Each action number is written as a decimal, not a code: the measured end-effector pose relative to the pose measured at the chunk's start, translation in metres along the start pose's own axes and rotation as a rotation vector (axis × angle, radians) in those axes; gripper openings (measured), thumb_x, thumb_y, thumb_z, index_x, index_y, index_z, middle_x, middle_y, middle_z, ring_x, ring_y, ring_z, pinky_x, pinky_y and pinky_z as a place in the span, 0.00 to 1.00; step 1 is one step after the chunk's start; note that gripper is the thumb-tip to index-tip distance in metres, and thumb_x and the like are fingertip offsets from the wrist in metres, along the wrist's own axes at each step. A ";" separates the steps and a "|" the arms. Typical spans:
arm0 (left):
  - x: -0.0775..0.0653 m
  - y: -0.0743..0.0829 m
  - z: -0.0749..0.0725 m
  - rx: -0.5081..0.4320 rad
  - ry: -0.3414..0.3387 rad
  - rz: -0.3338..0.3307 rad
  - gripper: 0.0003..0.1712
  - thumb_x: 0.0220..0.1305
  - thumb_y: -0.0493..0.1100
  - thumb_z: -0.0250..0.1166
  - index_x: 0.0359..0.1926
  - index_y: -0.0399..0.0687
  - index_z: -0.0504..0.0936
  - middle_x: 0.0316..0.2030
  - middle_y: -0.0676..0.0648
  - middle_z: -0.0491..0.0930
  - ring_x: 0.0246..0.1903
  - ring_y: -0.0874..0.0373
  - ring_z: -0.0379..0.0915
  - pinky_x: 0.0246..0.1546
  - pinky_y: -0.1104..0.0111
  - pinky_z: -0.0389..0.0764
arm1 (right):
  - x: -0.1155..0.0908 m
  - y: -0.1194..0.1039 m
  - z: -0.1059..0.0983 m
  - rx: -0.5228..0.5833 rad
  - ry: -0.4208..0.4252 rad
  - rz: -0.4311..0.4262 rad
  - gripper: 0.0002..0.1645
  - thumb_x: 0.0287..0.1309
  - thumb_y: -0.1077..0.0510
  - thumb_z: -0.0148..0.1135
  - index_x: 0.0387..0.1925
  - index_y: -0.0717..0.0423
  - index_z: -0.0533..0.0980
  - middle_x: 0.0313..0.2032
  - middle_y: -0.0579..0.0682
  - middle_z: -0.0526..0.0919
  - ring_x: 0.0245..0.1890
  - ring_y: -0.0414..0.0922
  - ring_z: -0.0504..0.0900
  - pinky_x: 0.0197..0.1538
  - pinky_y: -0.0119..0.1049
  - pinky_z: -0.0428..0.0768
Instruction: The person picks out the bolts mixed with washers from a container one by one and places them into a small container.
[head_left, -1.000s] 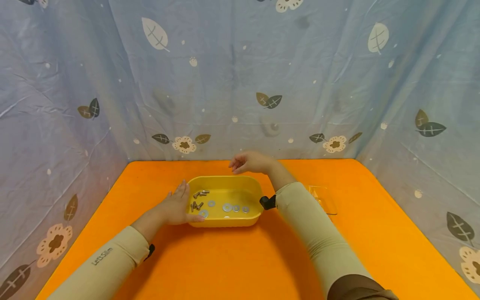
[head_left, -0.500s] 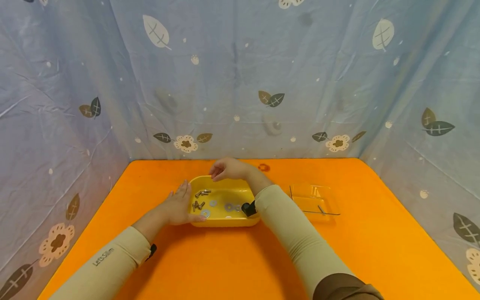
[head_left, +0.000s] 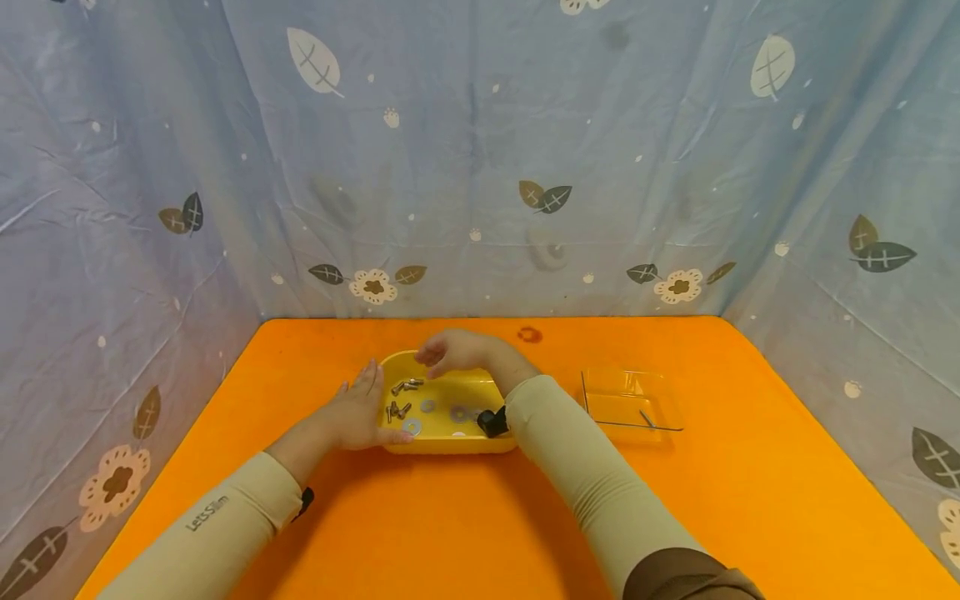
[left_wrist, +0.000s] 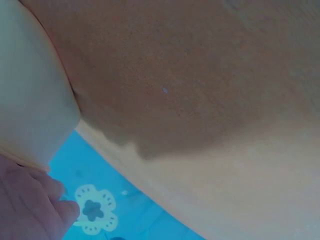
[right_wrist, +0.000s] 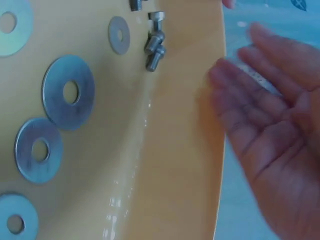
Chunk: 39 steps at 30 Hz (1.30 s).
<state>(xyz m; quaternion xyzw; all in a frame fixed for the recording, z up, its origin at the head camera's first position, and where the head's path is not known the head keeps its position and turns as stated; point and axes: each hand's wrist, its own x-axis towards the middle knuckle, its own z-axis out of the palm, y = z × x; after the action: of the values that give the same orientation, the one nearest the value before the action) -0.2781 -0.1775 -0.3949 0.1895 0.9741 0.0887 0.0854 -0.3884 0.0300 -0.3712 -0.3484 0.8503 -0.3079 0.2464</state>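
Observation:
A yellow plastic tray (head_left: 450, 447) lies on the orange table, holding small bolts (head_left: 397, 411) and flat metal washers (head_left: 412, 427). My left hand (head_left: 352, 417) rests against the tray's left end, fingers straight and the thumb over the near rim. Over the far part of the tray is my right hand (head_left: 459, 351), fingers loosely bent. The right wrist view shows that palm (right_wrist: 270, 145) with nothing in it, beside the tray wall; shiny socket-head bolts (right_wrist: 155, 42) and washers (right_wrist: 68, 92) of differing sizes lie on the tray floor.
Right of the tray stands a clear, shallow plastic box (head_left: 626, 402) with thin dark lines along two edges and a small dark rod (head_left: 647, 419). A reddish-brown ring-shaped mark (head_left: 529, 334) is near the table's back edge. Patterned blue curtains (head_left: 450, 167) enclose the table.
My right hand has moved left and lower, from behind the tray to over its far part, and its forearm now uncovers the clear box. The left hand stays on the tray.

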 end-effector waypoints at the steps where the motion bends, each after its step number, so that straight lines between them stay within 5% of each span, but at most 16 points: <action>1: 0.000 -0.001 0.000 0.001 0.001 -0.001 0.74 0.42 0.80 0.55 0.67 0.25 0.38 0.67 0.28 0.33 0.68 0.38 0.32 0.61 0.41 0.44 | 0.001 0.001 0.000 -0.027 -0.006 0.010 0.27 0.56 0.60 0.62 0.58 0.60 0.70 0.56 0.51 0.74 0.56 0.43 0.73 0.57 0.33 0.69; 19: 0.002 -0.002 0.000 0.000 -0.009 -0.008 0.74 0.40 0.81 0.54 0.67 0.26 0.38 0.68 0.29 0.32 0.68 0.39 0.32 0.62 0.43 0.43 | 0.012 0.008 0.003 -0.078 -0.096 0.053 0.28 0.57 0.60 0.61 0.60 0.57 0.68 0.59 0.48 0.72 0.59 0.44 0.70 0.60 0.33 0.65; 30: 0.001 -0.002 0.003 0.009 -0.001 0.008 0.76 0.38 0.83 0.51 0.67 0.26 0.38 0.68 0.29 0.31 0.68 0.39 0.33 0.63 0.44 0.45 | 0.021 0.015 0.017 -0.235 -0.139 0.014 0.27 0.55 0.62 0.62 0.58 0.56 0.71 0.55 0.48 0.76 0.55 0.42 0.73 0.57 0.30 0.68; 39: 0.002 -0.003 0.002 0.009 0.003 0.008 0.75 0.38 0.82 0.53 0.67 0.26 0.38 0.68 0.29 0.31 0.68 0.39 0.32 0.62 0.44 0.46 | 0.024 0.018 0.022 -0.148 -0.135 0.018 0.28 0.55 0.65 0.61 0.59 0.58 0.69 0.47 0.51 0.80 0.47 0.43 0.78 0.51 0.29 0.73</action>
<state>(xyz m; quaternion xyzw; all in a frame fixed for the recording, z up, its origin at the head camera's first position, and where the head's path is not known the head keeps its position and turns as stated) -0.2804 -0.1791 -0.3976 0.1937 0.9738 0.0852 0.0829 -0.3980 0.0144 -0.4035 -0.3778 0.8554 -0.2180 0.2795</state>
